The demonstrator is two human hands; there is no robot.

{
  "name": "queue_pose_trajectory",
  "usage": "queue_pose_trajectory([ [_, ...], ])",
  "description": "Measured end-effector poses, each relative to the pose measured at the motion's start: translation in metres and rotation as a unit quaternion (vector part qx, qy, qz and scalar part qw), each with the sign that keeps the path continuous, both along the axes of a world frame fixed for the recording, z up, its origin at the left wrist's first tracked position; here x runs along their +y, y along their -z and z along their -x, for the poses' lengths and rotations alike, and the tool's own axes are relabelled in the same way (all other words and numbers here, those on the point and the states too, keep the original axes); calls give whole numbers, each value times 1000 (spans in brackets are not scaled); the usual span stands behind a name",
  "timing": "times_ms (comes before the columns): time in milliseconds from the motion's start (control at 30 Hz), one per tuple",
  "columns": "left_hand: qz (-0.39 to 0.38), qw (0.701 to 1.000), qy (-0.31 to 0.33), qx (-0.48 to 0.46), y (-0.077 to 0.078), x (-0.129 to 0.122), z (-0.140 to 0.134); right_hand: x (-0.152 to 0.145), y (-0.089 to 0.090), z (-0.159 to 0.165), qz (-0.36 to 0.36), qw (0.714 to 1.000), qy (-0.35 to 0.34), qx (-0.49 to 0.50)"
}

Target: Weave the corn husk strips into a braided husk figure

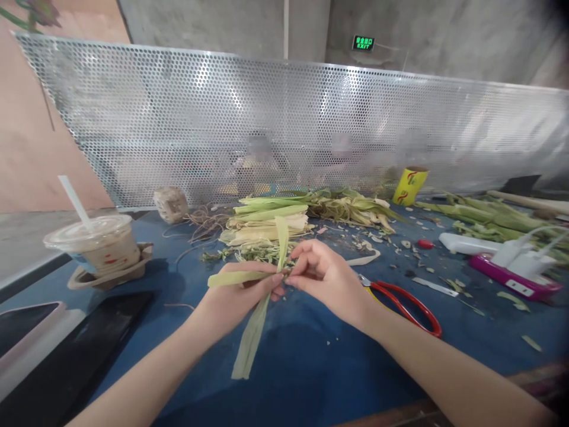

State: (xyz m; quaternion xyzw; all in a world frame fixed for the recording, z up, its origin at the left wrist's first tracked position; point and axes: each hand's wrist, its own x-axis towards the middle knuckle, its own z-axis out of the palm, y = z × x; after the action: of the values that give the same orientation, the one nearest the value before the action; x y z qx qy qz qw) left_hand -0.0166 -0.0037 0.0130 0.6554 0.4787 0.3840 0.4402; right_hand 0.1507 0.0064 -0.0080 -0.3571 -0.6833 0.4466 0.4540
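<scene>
My left hand [249,287] is closed on crossed strips of pale green corn husk [251,341], pinching them near where they meet. One strip points left, one stands up and one hangs down over the blue table. Close against it, my right hand [322,276] has thumb and fingertips pressed together at the crossing; what they pinch is too small to make out. Behind the hands lie a stack of flat corn husks [267,222] and a bundle of thin green twisted pieces [262,253]. Red-handled scissors [409,302] rest right of my right hand.
A lidded drink cup [104,249] with a straw stands left, near a black tablet [89,350]. Rough twine [207,222] lies behind. At right are a purple power strip [515,279], a craft blade [435,287] and more husks [493,213]. A perforated metal screen [284,118] closes the back.
</scene>
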Motion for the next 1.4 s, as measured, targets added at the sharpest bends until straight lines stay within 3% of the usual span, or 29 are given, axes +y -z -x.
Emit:
queue_pose_trajectory([
  [233, -30, 999, 21, 17, -3, 3, 8, 5, -6, -9, 23, 998, -51, -6],
  [333, -45, 997, 45, -39, -2, 9, 17, 5, -11, -15, 48, 988, -142, 28],
  [400, -51, 992, 64, -98, 0, 11, 23, 4, -15, -18, 23, 984, -172, 46],
  [567, -12, 979, 132, -157, 2, 9, 22, -5, -18, -17, -72, 989, -115, -60],
  [867, 37, 974, 174, -140, 1, 4, 13, -9, -12, -11, -133, 985, -74, -86],
  [1067, 29, 966, 200, -163, 4, 6, 10, -8, -10, -12, -176, 966, -14, -188],
  [1200, 42, 960, 218, -170, 2, 3, 7, -6, -9, -11, -167, 966, -3, -199],
  [1400, 67, 959, 208, -183, 8, -1, 10, -4, -6, -10, -65, 990, -60, -112],
])
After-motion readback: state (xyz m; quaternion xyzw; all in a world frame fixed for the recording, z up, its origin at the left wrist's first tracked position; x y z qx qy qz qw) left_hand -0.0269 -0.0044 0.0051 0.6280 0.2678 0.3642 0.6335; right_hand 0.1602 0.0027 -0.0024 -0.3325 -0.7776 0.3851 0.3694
